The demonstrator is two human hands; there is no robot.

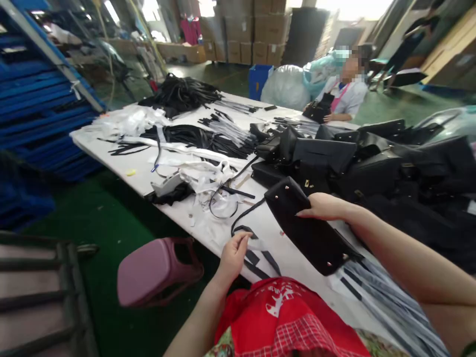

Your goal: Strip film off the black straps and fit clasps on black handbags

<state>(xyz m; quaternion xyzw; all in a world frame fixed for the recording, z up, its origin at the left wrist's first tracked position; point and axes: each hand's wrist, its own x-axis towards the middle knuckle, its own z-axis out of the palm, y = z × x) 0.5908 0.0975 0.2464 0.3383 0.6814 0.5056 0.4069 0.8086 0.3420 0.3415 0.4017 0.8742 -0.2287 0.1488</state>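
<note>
A black handbag (297, 228) lies tilted over the near part of the table, with small metal studs at the corners of the face turned toward me. My right hand (322, 206) is closed on its upper edge, thumb on the near side. From the bag's left end a thin black strap (248, 212) runs down to my left hand (235, 252), whose fingers are pinched around it. Below that hand, dark strap pieces (270, 262) lie at the table's near edge. What the fingertips of my right hand touch behind the bag is hidden.
The white table (208, 233) carries piled black bags (372, 168), bundled straps (208, 139) and clear plastic wrapping (126, 124). A pink stool (148, 272) stands left of the table. Across it, a person (345, 94) handles a black bag. Blue racks (37, 109) line the left.
</note>
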